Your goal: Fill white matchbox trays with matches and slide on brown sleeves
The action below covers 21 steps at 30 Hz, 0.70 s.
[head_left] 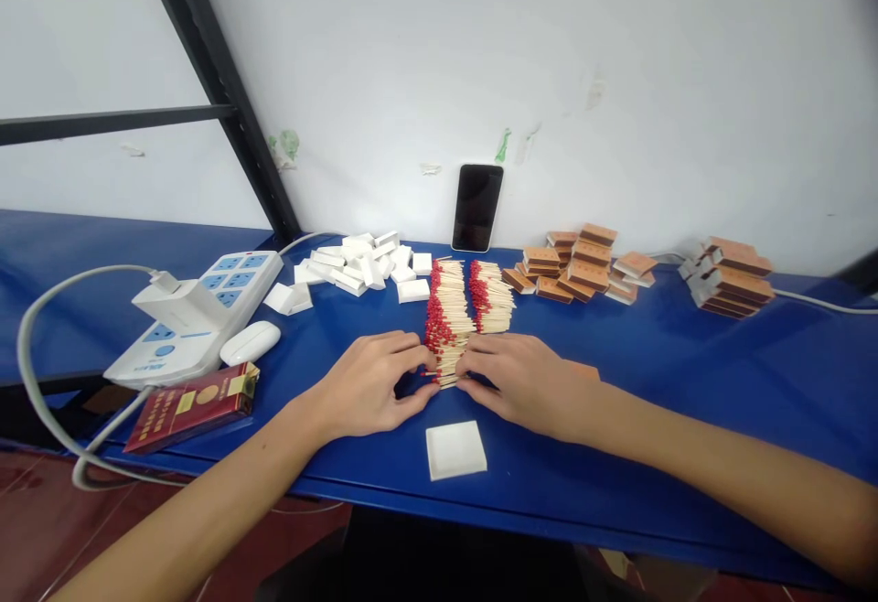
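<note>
Two rows of red-tipped matches (449, 314) lie in the middle of the blue table (686, 373). My left hand (374, 382) and my right hand (525, 381) meet at the near end of the left row, fingers pinched round a small bunch of matches there. An empty white matchbox tray (455, 449) lies just in front of both hands near the table's front edge. A brown matchbox sleeve (583, 370) peeks out from behind my right wrist.
A heap of white inner trays (357, 270) lies at the back left. Brown matchbox sleeves are piled at the back right (576, 268) and far right (731, 280). A phone (476, 207) leans on the wall. A power strip (198, 314), white mouse (251, 342) and red packet (196, 405) sit left.
</note>
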Each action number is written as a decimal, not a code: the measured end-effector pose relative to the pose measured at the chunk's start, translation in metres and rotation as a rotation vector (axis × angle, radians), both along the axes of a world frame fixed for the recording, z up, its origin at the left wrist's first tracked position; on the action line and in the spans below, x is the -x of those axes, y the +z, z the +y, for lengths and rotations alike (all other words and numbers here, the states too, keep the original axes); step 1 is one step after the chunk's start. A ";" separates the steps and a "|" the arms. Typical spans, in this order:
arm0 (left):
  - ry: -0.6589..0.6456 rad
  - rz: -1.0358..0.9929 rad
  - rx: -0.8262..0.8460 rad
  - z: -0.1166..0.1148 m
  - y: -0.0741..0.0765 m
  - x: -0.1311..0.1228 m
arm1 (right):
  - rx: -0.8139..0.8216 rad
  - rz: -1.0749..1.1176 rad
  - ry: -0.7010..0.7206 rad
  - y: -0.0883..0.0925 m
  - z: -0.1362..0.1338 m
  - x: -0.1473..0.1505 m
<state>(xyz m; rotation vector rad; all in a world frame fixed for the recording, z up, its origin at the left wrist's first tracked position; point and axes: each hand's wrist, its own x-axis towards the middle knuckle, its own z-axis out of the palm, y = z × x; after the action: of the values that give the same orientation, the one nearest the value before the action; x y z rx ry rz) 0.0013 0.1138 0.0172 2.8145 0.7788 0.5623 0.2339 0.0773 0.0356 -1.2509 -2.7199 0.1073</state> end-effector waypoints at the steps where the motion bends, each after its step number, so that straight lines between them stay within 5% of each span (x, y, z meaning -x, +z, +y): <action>1: 0.001 -0.002 0.008 0.000 0.000 0.000 | 0.017 0.020 0.002 0.000 0.000 0.000; 6: -0.015 -0.018 0.013 0.001 0.000 0.000 | 0.058 0.005 -0.017 0.003 -0.004 0.000; 13: -0.090 -0.082 -0.010 -0.007 0.002 0.001 | -0.088 -0.114 -0.075 -0.005 -0.021 -0.012; 21: -0.097 -0.141 -0.048 -0.014 0.001 -0.001 | -0.007 -0.054 -0.077 -0.014 -0.028 -0.016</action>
<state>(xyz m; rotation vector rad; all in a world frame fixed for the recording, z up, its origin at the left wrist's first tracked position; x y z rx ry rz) 0.0021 0.1000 0.0180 2.8003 0.6064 0.7621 0.2497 0.0488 0.0217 -1.3742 -2.7099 0.0558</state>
